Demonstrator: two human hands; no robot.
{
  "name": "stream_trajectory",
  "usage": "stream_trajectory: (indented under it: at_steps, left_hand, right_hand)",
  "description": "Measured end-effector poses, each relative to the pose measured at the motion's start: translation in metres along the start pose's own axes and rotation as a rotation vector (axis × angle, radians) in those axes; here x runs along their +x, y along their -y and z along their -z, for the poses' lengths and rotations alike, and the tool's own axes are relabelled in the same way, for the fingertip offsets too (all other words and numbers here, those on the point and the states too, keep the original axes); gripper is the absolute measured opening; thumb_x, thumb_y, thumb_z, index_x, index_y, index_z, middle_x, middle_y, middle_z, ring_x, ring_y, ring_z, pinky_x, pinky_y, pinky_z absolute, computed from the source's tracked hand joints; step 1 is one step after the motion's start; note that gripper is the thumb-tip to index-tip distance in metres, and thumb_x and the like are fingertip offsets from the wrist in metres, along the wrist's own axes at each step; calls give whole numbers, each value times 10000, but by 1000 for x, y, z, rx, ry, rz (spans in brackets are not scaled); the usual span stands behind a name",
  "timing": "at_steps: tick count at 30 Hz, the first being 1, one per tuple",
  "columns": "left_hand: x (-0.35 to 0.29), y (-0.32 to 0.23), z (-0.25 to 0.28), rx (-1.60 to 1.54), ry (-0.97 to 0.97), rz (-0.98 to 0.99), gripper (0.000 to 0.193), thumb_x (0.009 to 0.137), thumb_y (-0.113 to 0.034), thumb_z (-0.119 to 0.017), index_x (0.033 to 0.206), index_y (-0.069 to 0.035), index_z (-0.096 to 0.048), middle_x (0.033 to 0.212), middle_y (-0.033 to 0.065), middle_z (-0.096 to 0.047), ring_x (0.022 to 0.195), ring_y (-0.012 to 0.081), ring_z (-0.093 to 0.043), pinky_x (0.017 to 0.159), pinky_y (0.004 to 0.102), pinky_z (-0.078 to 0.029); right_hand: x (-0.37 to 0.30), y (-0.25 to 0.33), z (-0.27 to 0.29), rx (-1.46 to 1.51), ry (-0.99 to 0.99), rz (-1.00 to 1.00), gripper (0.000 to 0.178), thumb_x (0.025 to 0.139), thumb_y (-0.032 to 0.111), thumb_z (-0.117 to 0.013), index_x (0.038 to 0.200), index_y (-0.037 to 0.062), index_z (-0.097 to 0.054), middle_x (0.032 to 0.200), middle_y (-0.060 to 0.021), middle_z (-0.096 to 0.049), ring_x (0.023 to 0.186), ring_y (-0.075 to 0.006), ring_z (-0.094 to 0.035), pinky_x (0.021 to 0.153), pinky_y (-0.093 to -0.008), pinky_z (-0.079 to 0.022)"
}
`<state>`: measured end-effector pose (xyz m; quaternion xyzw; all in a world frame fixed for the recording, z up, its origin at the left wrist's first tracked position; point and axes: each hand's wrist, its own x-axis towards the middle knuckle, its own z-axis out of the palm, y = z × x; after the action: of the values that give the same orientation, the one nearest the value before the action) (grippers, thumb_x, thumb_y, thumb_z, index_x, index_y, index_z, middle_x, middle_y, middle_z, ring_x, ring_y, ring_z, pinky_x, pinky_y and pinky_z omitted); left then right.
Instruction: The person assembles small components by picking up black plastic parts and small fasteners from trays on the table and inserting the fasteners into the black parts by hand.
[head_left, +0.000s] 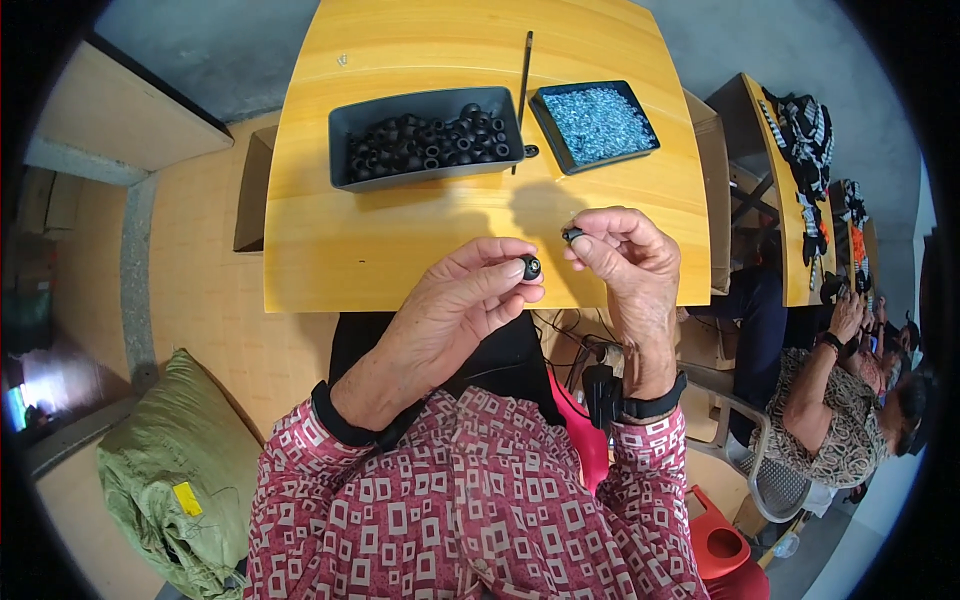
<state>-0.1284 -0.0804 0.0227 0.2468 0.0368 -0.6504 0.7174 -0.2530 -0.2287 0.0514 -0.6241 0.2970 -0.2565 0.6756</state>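
Observation:
Near the front edge of the yellow table (380,270), my left hand (455,295) pinches a small black rounded cap (531,267) whose open end with a pale centre faces up. Just to its right and slightly higher, my right hand (630,260) grips a small black piece (572,234) between thumb and fingertips; its exact kind is too small to make out. The two pieces are apart. Beyond my hands stands a dark grey bin (430,180) with many black rounded caps (400,145) in it. A black tray (610,160) of tiny bluish clear pieces (600,120) sits to its right.
A thin black rod (526,80) lies between the bin and the tray, with a small black part (531,151) beside it. A green sack (180,460) stands on the floor at left. Other people (840,410) sit at right by tables with striped items (800,130).

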Motion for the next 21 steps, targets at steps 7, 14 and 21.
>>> stream_trajectory:
  at_steps: [7,14,21]
  left_hand:
    - [0,9,-14,90,94,25,306,927,-97,-571,1223,-19,-565,997,66,-647,919,142,-638,813,238,-505]
    - [-8,14,-18,137,73,15,361,917,-125,-605,1258,-19,-553,1042,51,-638,919,133,-639,807,226,-493]
    - [-15,11,-19,172,70,-3,363,915,-97,-594,1264,-12,-543,1056,56,-645,919,147,-648,826,245,-508]
  right_hand:
    - [-19,15,6,-239,62,309,162,763,-68,-702,914,-17,-668,870,-54,-645,771,-83,-564,687,-217,-453]
    - [-31,25,-6,-659,-28,589,159,749,-54,-689,903,-19,-671,875,-122,-652,799,-193,-641,684,-279,-505]
    - [-31,27,-6,-751,-3,709,172,734,-54,-696,900,-15,-675,867,-130,-663,785,-207,-652,672,-285,-514]
